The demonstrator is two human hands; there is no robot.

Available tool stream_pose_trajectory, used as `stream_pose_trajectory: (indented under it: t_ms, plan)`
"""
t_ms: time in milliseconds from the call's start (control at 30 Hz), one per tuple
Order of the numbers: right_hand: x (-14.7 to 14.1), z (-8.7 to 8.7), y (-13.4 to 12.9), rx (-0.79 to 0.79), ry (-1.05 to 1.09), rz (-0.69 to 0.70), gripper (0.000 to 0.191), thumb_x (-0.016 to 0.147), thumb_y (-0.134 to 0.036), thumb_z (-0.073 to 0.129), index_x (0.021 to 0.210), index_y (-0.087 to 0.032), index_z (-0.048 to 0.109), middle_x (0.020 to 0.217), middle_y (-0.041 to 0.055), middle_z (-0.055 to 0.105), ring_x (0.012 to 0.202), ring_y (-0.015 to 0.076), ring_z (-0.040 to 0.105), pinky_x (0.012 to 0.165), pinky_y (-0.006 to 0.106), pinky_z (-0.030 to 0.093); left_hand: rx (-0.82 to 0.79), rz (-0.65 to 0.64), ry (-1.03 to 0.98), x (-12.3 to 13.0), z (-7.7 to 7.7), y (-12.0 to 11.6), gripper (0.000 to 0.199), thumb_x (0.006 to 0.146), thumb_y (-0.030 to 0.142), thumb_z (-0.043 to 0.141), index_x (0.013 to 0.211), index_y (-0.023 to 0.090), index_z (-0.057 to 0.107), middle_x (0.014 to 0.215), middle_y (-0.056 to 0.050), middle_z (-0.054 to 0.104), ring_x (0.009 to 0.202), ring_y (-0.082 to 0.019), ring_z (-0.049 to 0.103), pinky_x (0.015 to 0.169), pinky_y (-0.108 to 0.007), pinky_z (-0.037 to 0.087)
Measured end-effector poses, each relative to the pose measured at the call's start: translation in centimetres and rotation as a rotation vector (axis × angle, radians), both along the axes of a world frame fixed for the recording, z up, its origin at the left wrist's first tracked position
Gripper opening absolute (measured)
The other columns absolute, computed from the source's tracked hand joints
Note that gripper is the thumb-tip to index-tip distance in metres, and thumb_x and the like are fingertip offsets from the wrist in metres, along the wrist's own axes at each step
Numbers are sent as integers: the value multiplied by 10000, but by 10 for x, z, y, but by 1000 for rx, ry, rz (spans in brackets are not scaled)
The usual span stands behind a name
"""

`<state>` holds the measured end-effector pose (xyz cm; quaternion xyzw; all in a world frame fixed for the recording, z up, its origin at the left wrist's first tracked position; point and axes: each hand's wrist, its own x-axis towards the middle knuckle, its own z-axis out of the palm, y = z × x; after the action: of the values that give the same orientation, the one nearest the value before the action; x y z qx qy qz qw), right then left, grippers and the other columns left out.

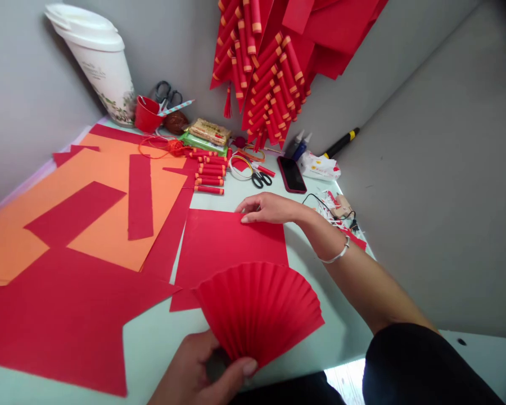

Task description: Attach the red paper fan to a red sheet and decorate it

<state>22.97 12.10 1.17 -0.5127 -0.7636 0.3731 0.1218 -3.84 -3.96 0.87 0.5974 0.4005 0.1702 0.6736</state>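
A pleated red paper fan is spread near the table's front edge, its gathered base pinched between the thumb and fingers of my left hand. Behind it a flat red paper sheet lies on the table, partly covered by the fan. At that sheet's far edge is my right hand, thumb on top and fingers curled together at the edge, closed on the paper. Just beyond it lie small red paper rolls with orange ends and black-handled scissors.
Orange paper and a larger red sheet cover the left side. A white lidded cup and a red cup stand at the back. A phone and paper scraps lie right. Red roll strings hang on the wall.
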Motion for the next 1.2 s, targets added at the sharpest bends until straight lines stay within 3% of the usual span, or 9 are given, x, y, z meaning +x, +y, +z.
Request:
stream_pose_trajectory:
  t_ms: [100, 233, 367, 533, 700, 833, 1000, 1100, 1200]
  plan:
    - [-8, 9, -23, 236, 38, -211, 339, 865, -317, 659, 1174, -178, 667, 1139, 79, 673, 995, 170, 623, 871, 292, 464, -164, 35, -39, -2, -7, 8, 235, 778, 453, 692, 836, 225, 702, 828, -8, 735, 815, -207, 672, 736, -247, 519]
    - [-6, 25, -68, 64, 265, -340, 318, 946, -409, 558, 1191, -226, 646, 1128, 50, 694, 1002, 168, 649, 896, 318, 493, -231, 154, -30, -3, -9, 20, 313, 723, 520, 736, 694, 218, 658, 624, 14, 666, 618, -161, 612, 595, -225, 492]
    - [-1, 30, -106, 70, 272, -334, 401, 918, -469, 601, 1273, -282, 602, 1161, 50, 672, 1048, 192, 639, 936, 360, 507, -180, 252, 24, -4, -8, 35, 411, 684, 612, 734, 629, 216, 638, 569, 2, 651, 586, -161, 604, 583, -236, 489]
    - [-17, 20, -130, 494, 101, -213, 587, 758, -475, 788, 1287, -315, 592, 1284, 83, 590, 1211, 267, 542, 1048, 473, 450, -229, 337, 8, 1, -11, 46, 407, 753, 599, 701, 718, 198, 636, 602, -1, 680, 605, -145, 607, 654, -250, 485]
    - [-34, -2, -142, 823, -51, -80, 318, 869, -303, 709, 1178, -299, 638, 1218, 72, 643, 1210, 249, 561, 1003, 441, 493, -301, 356, -43, 9, -7, 45, 399, 760, 571, 710, 757, 179, 631, 613, -4, 686, 593, -140, 591, 638, -256, 454]
    - [-34, -14, -147, 908, -129, -60, 267, 903, -203, 644, 1149, -307, 646, 1111, 39, 706, 1128, 224, 623, 921, 396, 531, -289, 340, -35, 14, -6, 46, 385, 792, 550, 689, 706, 180, 627, 613, -12, 683, 613, -142, 594, 640, -252, 450]
    - [-27, -18, -145, 908, -118, -51, 252, 901, -170, 619, 1133, -269, 637, 1066, 52, 721, 1065, 221, 648, 901, 393, 546, -311, 215, -26, 12, -10, 46, 406, 803, 576, 655, 844, 171, 648, 735, -51, 736, 586, -144, 604, 577, -253, 469]
    - [-23, -21, -143, 841, -86, -38, 221, 904, -171, 608, 1107, -252, 639, 1056, 61, 714, 1024, 221, 646, 906, 409, 544, -183, 201, 94, 6, -7, 35, 387, 795, 587, 645, 845, 204, 673, 753, -34, 738, 608, -159, 630, 551, -243, 484]
    - [-22, -23, -142, 772, -56, -8, 176, 911, -175, 597, 1071, -228, 644, 1044, 70, 708, 991, 221, 635, 880, 407, 548, 280, 308, 200, 0, -4, 25, 203, 809, 462, 680, 793, 261, 706, 753, 15, 735, 709, -154, 676, 659, -212, 507]
